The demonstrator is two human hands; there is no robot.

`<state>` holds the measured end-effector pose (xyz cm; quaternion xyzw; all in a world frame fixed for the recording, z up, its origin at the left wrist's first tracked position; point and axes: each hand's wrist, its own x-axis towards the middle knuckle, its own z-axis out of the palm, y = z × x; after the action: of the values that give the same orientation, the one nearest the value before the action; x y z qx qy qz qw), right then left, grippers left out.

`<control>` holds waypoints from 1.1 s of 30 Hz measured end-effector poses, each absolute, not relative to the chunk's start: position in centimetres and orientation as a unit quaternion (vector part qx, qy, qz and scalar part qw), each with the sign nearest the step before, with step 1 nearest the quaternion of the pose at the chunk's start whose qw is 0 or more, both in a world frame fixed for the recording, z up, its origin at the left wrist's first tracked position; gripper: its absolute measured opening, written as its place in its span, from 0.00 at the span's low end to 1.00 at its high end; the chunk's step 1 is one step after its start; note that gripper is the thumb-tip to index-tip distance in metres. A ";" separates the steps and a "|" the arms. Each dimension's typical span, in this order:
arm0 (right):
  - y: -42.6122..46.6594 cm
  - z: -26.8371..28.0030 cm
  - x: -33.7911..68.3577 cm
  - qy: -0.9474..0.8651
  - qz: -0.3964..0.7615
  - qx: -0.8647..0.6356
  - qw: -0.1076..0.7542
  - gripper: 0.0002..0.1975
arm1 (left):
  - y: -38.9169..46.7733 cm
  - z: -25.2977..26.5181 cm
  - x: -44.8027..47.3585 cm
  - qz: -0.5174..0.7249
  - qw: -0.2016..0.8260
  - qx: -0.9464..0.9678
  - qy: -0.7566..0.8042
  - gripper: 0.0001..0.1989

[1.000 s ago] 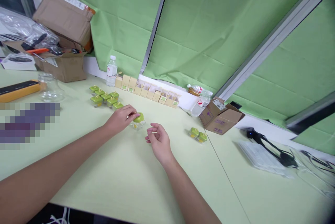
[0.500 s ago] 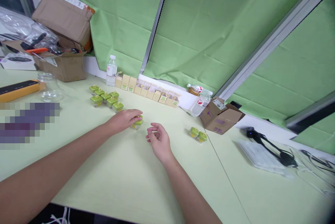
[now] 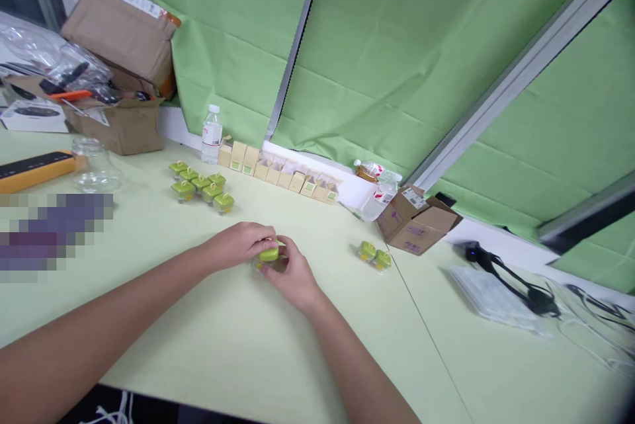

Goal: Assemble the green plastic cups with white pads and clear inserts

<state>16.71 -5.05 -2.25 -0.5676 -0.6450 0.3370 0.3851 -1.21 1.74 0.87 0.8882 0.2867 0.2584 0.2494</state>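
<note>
Well ahead of the fingers (image 3: 290,245), green creased cloth sheets (image 3: 387,47) hang behind an upright clear plastic bottle with a white cap (image 3: 211,136), which stands ahead and to their left. Farther left are a squat clear vessel (image 3: 96,176), an orange-and-black power strip (image 3: 40,171) and an open brown cardboard box (image 3: 133,129) with a taped brown parcel (image 3: 116,34) tilted above it. Right of the fingers sits a purple-printed brown carton (image 3: 417,222); farther right, a black headset (image 3: 510,278) lies across a translucent plastic packet (image 3: 486,298), near thin white cables (image 3: 590,339).

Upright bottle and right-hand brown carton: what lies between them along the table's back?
A row of small boxes, then more bottles beside the carton, as the head view shows.
</note>
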 end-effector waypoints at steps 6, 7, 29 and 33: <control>-5.4 -1.5 17.5 -0.669 0.393 -0.515 0.365 0.29 | 1.6 0.8 -1.4 0.234 0.226 0.913 0.244 0.14; -5.5 -1.4 17.5 -0.673 0.394 -0.509 0.364 0.29 | 1.6 0.8 -1.3 0.231 0.223 0.917 0.238 0.14; -5.5 -0.9 18.0 -0.689 0.405 -0.490 0.348 0.22 | 1.3 0.2 -0.8 0.258 0.117 0.944 0.167 0.12; -5.6 -0.9 17.8 -0.686 0.402 -0.492 0.354 0.21 | 1.2 0.4 -0.8 0.245 0.183 0.925 0.224 0.08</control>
<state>17.84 -5.56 -0.95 -0.4919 -0.6862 0.4019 0.3545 -0.82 1.22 0.40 0.9254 0.2241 0.2451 0.1827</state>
